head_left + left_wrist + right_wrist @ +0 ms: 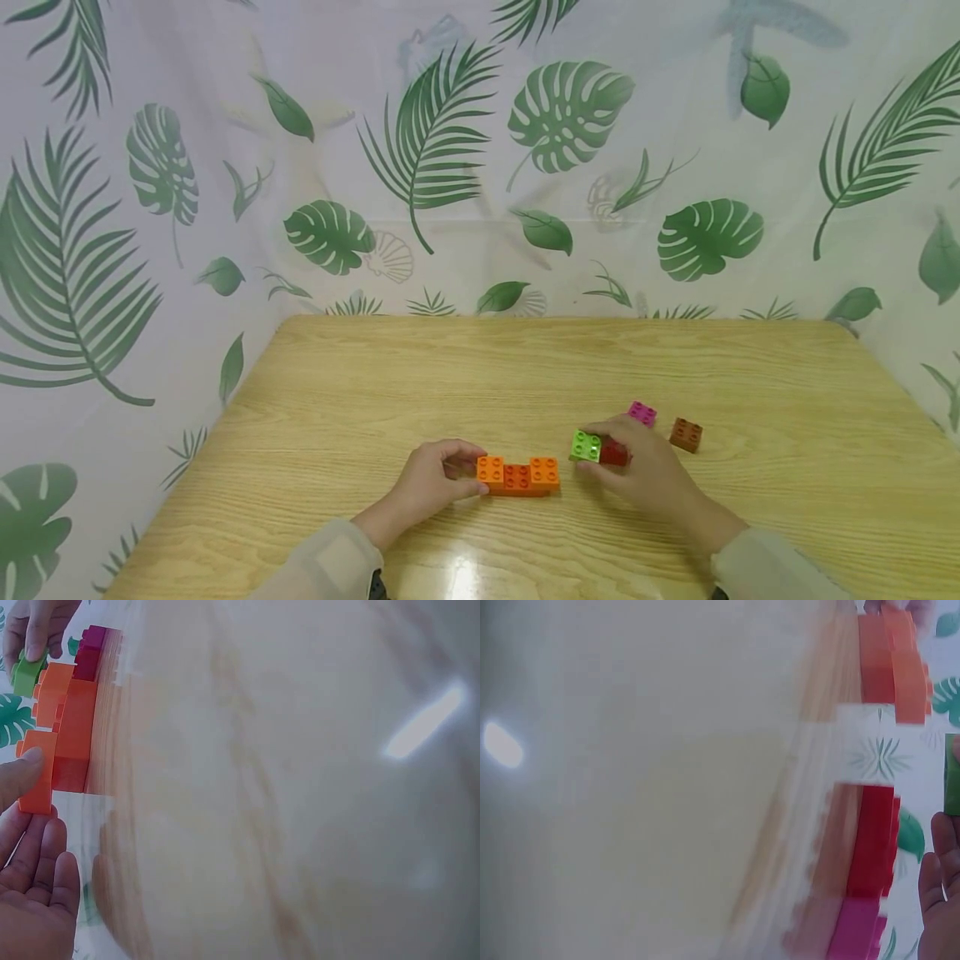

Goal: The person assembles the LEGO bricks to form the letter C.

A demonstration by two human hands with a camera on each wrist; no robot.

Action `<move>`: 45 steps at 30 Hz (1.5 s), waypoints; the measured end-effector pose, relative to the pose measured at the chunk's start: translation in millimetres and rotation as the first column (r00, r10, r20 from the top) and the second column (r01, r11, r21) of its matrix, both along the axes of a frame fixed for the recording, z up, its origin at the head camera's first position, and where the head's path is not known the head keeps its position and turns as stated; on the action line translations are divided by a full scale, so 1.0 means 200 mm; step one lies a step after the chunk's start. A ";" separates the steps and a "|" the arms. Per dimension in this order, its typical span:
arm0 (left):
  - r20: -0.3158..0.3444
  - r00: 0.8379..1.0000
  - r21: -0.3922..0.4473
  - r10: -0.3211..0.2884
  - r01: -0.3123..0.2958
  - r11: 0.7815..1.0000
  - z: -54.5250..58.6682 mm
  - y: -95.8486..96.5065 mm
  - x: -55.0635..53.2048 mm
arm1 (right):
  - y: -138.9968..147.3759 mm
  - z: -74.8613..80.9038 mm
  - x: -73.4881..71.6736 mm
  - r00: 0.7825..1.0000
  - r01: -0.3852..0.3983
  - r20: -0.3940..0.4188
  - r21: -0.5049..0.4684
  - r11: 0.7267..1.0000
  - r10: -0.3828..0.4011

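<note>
Building, it seems: our left grip point(437, 477) pinches the orange brick stack point(517, 480), our right grip point(651, 463) a raised lime-green brick point(585, 447); joining them would call for alignment.

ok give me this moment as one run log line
left hand: grips left end of orange stack | right hand: holds green block above table | on table: red block, pink block, brown block

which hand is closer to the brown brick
Right. The right hand, holding the green brick, is just left of the brown brick; the left hand is much farther left, at the left end of the orange brick stack.
</note>
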State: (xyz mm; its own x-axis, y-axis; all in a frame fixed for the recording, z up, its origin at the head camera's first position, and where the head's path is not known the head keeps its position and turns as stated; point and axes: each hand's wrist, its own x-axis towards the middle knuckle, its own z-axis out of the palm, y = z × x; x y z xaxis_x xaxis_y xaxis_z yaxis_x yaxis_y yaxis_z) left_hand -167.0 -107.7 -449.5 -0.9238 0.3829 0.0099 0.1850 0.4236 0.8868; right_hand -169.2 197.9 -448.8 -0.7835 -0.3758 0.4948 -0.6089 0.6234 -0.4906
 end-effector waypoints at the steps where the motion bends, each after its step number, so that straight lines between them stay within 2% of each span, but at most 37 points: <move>1: 0.000 1.000 -0.001 0.001 -0.001 1.000 0.00 0.00 0.00 | -0.02 0.00 0.00 1.000 -0.019 -0.008 -0.009 1.000 0.019; 4: -0.003 1.000 -0.003 0.002 -0.002 1.000 0.00 0.00 0.00 | -0.07 0.01 -0.01 0.997 -0.068 -0.038 -0.019 0.998 0.067; 8: -0.014 1.000 -0.006 0.000 0.000 1.000 0.00 0.00 0.00 | -0.15 0.02 -0.01 0.994 -0.108 -0.033 -0.025 0.994 0.107; 14: -0.019 1.000 -0.015 0.002 -0.002 1.000 -0.01 0.00 -0.01 | -0.24 0.03 -0.01 0.987 -0.145 0.060 -0.034 0.989 0.147; 20: -0.030 1.000 -0.019 -0.004 0.003 1.000 0.00 0.00 0.00 | -0.32 0.04 -0.02 0.979 -0.172 0.111 -0.007 0.985 0.172; 34: -0.027 1.000 -0.004 -0.016 0.016 1.000 0.00 0.00 0.00 | -0.45 0.06 -0.03 0.944 -0.212 0.260 0.006 0.977 0.204; 45: -0.025 0.999 0.004 -0.023 0.023 1.000 0.00 0.00 0.00 | -0.48 0.06 -0.05 0.945 -0.241 0.241 0.052 0.969 0.222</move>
